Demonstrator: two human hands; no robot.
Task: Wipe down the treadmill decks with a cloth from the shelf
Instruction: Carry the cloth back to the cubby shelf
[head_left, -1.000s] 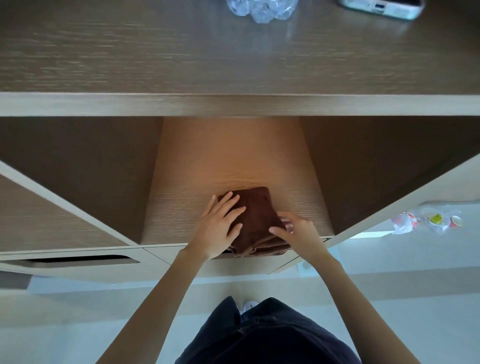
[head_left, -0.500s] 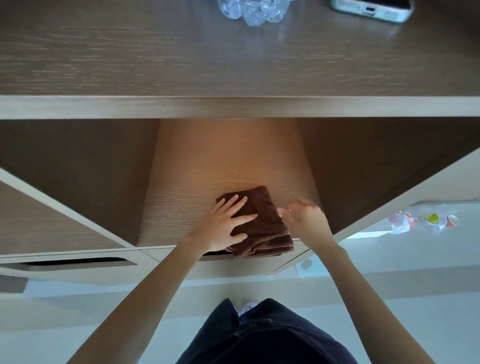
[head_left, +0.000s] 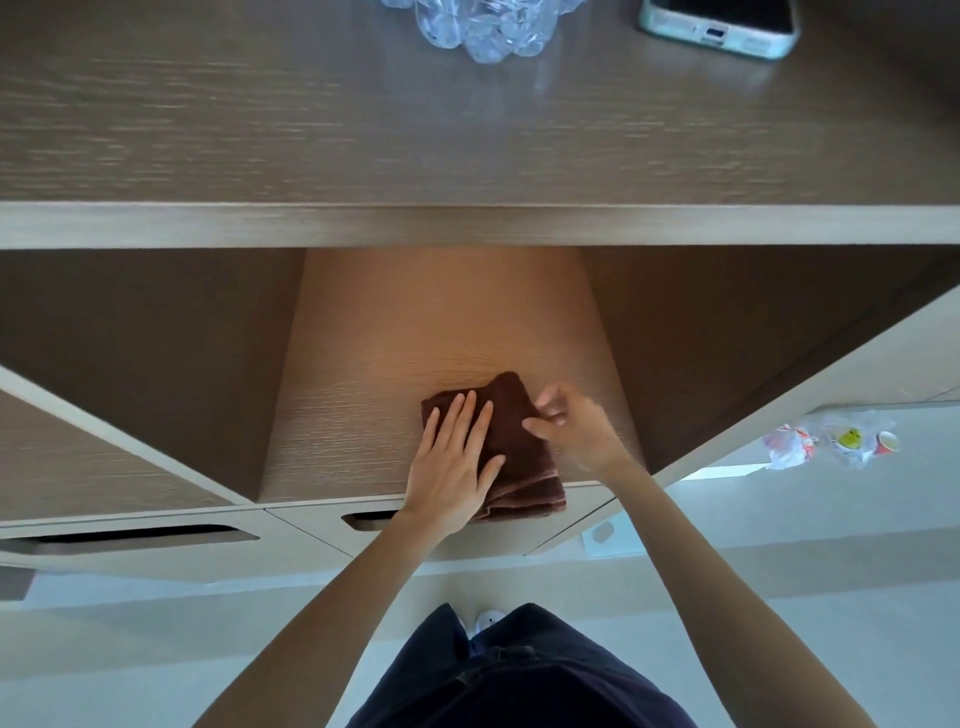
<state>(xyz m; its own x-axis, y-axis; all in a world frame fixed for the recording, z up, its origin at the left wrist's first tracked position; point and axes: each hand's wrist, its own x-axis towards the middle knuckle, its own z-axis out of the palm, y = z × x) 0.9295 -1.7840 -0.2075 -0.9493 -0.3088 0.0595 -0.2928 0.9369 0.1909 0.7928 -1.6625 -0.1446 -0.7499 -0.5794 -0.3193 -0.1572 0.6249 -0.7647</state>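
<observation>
A folded dark brown cloth (head_left: 519, 447) lies on the wooden shelf (head_left: 363, 415) near its front edge, slightly overhanging it. My left hand (head_left: 457, 462) lies flat on the cloth's left half with straight fingers. My right hand (head_left: 569, 426) is at the cloth's right edge; its thumb and fingers are curled and pinch that edge. No treadmill is in view.
The shelf is a recess under a wooden counter top (head_left: 311, 130), with slanted side panels. On the counter stand a clear plastic bottle (head_left: 483, 26) and a phone (head_left: 719, 23). Crumpled wrappers and a small cup (head_left: 836, 441) lie on the pale floor at right.
My left hand slid further onto the cloth and flattened. My right hand moved up along the cloth's right edge and now pinches it. The cloth shifted a little.
</observation>
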